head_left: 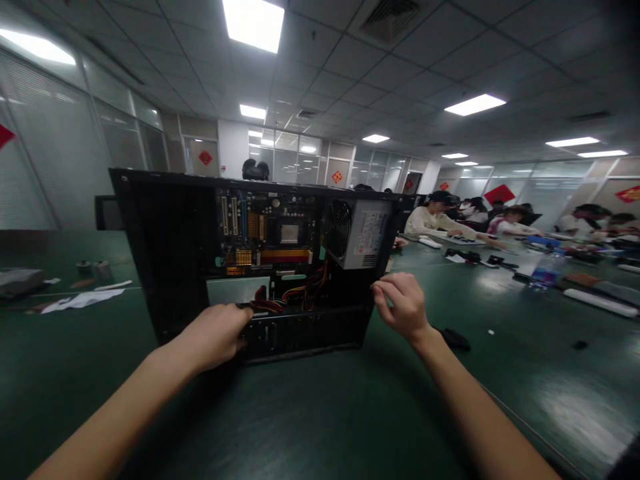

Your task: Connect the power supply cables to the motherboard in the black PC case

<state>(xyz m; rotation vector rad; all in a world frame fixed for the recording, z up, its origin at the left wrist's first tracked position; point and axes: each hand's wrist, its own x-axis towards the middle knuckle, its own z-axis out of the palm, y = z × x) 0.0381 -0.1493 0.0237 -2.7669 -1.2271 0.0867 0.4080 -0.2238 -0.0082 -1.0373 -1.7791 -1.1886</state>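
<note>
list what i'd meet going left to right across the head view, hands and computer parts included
Crumpled white paper sheet → bare left hand → small flat silver square inside the open black computer case → round black fan → bare right hand → clear plastic bottle.
</note>
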